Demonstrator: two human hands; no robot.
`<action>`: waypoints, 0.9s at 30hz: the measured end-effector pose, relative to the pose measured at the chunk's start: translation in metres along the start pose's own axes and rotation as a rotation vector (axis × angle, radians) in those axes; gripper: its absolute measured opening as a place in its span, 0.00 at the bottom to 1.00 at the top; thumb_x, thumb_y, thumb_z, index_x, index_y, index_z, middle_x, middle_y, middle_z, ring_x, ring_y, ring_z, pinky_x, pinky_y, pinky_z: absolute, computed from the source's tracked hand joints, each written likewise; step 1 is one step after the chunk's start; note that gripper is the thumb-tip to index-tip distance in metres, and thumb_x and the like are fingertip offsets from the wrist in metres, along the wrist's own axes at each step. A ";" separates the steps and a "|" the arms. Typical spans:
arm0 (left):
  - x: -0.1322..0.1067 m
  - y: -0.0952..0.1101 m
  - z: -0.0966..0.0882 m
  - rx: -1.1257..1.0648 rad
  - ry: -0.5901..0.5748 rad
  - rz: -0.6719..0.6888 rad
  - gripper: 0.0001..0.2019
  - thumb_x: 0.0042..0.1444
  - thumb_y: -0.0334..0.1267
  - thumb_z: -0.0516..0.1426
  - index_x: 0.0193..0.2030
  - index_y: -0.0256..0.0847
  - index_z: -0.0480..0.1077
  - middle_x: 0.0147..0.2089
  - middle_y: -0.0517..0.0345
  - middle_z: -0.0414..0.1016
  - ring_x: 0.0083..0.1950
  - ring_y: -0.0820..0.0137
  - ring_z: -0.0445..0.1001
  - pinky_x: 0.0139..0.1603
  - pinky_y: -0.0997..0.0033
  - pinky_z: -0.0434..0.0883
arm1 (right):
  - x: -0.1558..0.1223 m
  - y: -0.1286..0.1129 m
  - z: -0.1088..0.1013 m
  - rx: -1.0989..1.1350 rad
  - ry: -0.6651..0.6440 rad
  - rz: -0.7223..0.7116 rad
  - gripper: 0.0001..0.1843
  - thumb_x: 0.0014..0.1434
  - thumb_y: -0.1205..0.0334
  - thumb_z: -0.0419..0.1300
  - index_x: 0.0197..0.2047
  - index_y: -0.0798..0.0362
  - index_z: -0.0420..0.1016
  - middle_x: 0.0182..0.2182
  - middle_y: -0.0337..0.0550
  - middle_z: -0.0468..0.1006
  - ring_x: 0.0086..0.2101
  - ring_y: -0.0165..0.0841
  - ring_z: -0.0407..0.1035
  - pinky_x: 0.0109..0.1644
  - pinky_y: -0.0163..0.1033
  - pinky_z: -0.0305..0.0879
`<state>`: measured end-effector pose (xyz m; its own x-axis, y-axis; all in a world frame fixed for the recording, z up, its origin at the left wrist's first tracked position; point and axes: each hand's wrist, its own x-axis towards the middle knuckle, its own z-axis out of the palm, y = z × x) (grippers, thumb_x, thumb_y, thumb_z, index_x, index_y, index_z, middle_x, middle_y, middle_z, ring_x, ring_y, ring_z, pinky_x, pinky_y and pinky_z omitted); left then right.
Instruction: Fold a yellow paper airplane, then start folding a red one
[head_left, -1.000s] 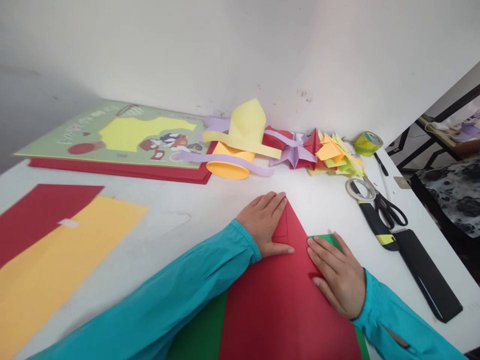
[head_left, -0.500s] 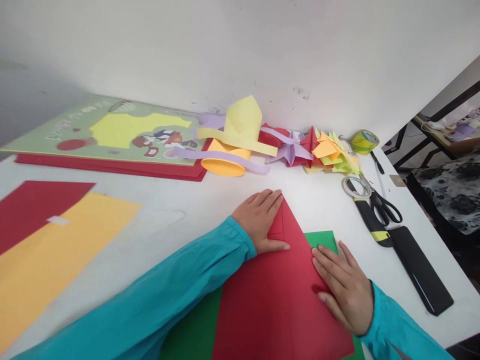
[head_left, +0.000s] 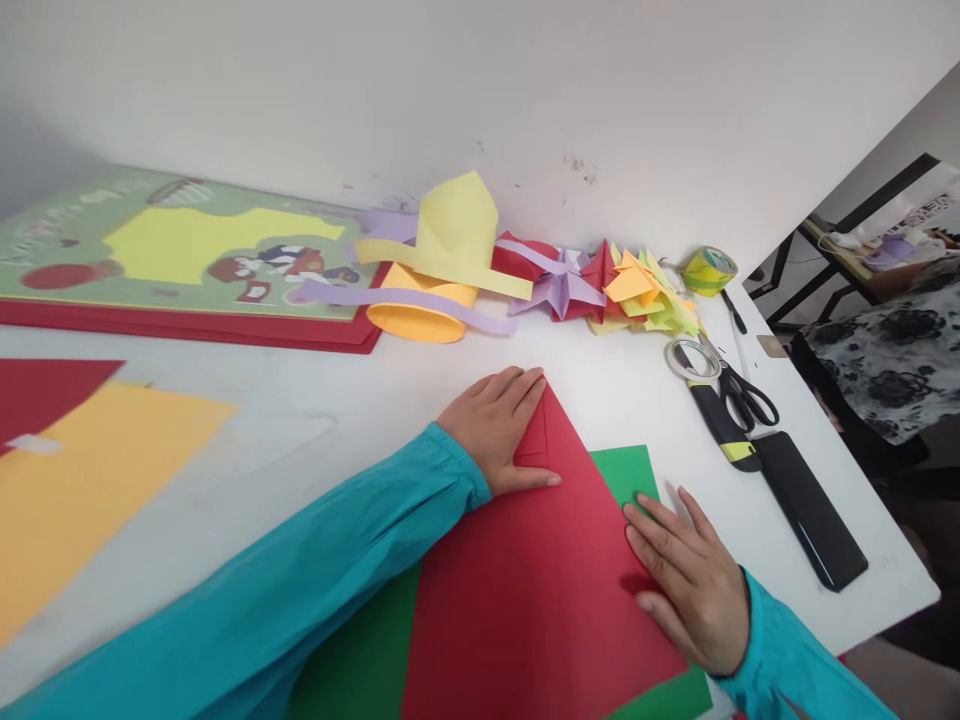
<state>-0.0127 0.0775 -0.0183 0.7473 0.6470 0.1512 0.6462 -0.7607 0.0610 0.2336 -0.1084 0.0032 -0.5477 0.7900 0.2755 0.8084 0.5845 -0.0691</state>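
Note:
A red sheet of paper (head_left: 517, 600) lies in front of me, its upper end folded to a point, with a slanting right edge. My left hand (head_left: 495, 425) rests flat near that point, fingers stretched out and thumb spread to the right. On the slanting edge lies my right hand (head_left: 690, 575), open, its fingertips pressing the paper's border. Beneath the red sheet is green paper (head_left: 626, 470), showing on both sides of it. Part of the folded tip is hidden under my left hand.
Orange paper (head_left: 112, 480) joined to red paper (head_left: 52, 395) lies left. Along the wall are a printed board (head_left: 180, 290), a yellow paper shape (head_left: 457, 230) and folded stars (head_left: 559, 290). Scissors (head_left: 746, 400), a tape roll (head_left: 694, 358) and a black case (head_left: 814, 510) lie right.
My right hand has slid a little down along the red paper's slanting edge. The left hand stays near the tip. The whole view has shifted somewhat to the right.

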 end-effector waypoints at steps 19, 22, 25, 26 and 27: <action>0.002 -0.001 0.002 0.013 -0.009 -0.017 0.59 0.44 0.77 0.40 0.66 0.23 0.53 0.68 0.35 0.54 0.66 0.46 0.52 0.65 0.54 0.49 | -0.040 -0.009 -0.007 0.038 0.070 0.026 0.19 0.66 0.59 0.49 0.56 0.57 0.67 0.55 0.55 0.72 0.62 0.48 0.56 0.61 0.66 0.54; 0.002 -0.001 0.003 0.008 -0.009 -0.016 0.58 0.44 0.77 0.40 0.66 0.23 0.53 0.68 0.35 0.54 0.66 0.46 0.52 0.65 0.54 0.49 | -0.043 -0.009 -0.008 0.044 0.065 0.031 0.19 0.67 0.58 0.48 0.57 0.57 0.67 0.55 0.55 0.72 0.62 0.48 0.56 0.61 0.66 0.56; 0.002 0.000 0.002 0.003 -0.013 -0.019 0.58 0.44 0.77 0.42 0.66 0.24 0.53 0.68 0.35 0.53 0.67 0.46 0.52 0.65 0.53 0.49 | -0.040 -0.008 -0.013 0.055 0.043 0.028 0.20 0.67 0.55 0.47 0.55 0.56 0.68 0.55 0.54 0.72 0.61 0.47 0.57 0.61 0.65 0.56; 0.002 0.000 0.001 0.000 -0.014 -0.020 0.58 0.44 0.77 0.42 0.66 0.24 0.53 0.68 0.34 0.53 0.67 0.46 0.52 0.65 0.53 0.50 | -0.038 -0.007 -0.015 0.063 0.039 0.026 0.20 0.67 0.54 0.46 0.53 0.56 0.70 0.55 0.54 0.72 0.61 0.47 0.57 0.61 0.64 0.56; 0.002 0.000 0.000 -0.005 -0.014 -0.018 0.57 0.44 0.76 0.43 0.66 0.25 0.53 0.68 0.35 0.54 0.67 0.46 0.52 0.65 0.53 0.50 | -0.036 -0.006 -0.017 0.071 0.037 0.021 0.20 0.67 0.53 0.45 0.52 0.55 0.71 0.55 0.53 0.73 0.61 0.47 0.57 0.61 0.64 0.56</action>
<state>-0.0110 0.0789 -0.0184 0.7378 0.6611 0.1367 0.6587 -0.7493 0.0682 0.2524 -0.1430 0.0103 -0.5209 0.7958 0.3087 0.8017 0.5803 -0.1431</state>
